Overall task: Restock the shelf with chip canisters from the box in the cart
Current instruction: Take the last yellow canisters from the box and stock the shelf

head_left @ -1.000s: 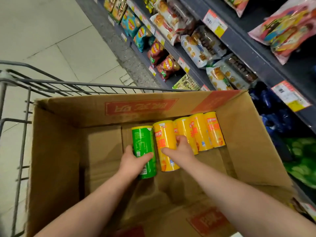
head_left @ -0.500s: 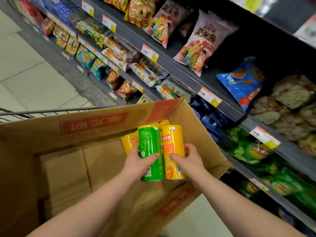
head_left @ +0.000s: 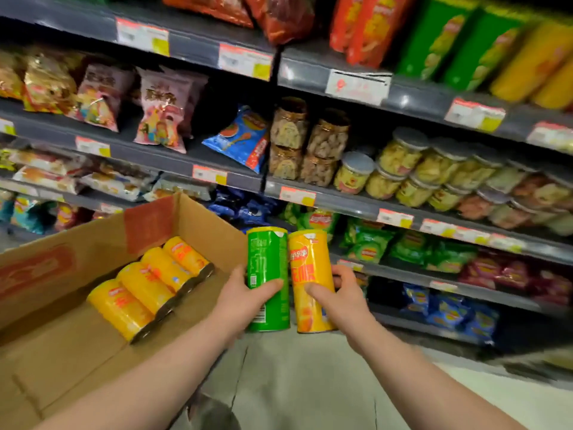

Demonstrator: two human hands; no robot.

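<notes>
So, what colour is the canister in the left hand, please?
The chip canister is green; head view.

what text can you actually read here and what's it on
"乐事": yellow canister in the right hand, upper label.
"无限": same canister, red characters just below.
Green canister in the left hand: print too small to read.
Price tags, snack bags, red print on the box: too blurred.

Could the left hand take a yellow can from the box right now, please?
Probably not: the left hand grips the green can, though the yellow cans lie uncovered in the box.
</notes>
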